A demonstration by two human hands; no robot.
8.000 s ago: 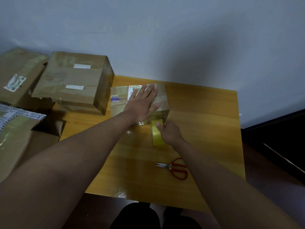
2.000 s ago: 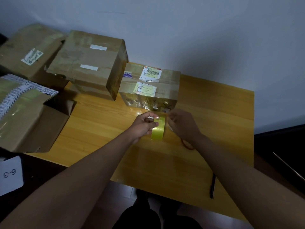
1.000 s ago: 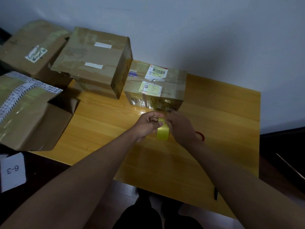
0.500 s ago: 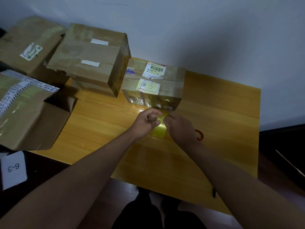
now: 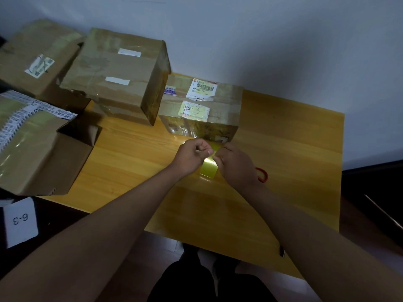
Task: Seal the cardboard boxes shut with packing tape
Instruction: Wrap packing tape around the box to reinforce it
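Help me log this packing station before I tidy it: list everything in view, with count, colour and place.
small cardboard box: one, brown, labelled, table's far middle.
large cardboard box: one, brown, left of the small one.
further cardboard boxes: at least two, brown; one far left, one open at the table's left edge.
tape roll: one, yellow, between the hands.
scissors: one pair, red handles, mostly hidden behind the right hand.
card marked 6-3: one, white, lower left.
table: one, light wood.
left hand: grip pinching by the roll.
right hand: grip on the roll.
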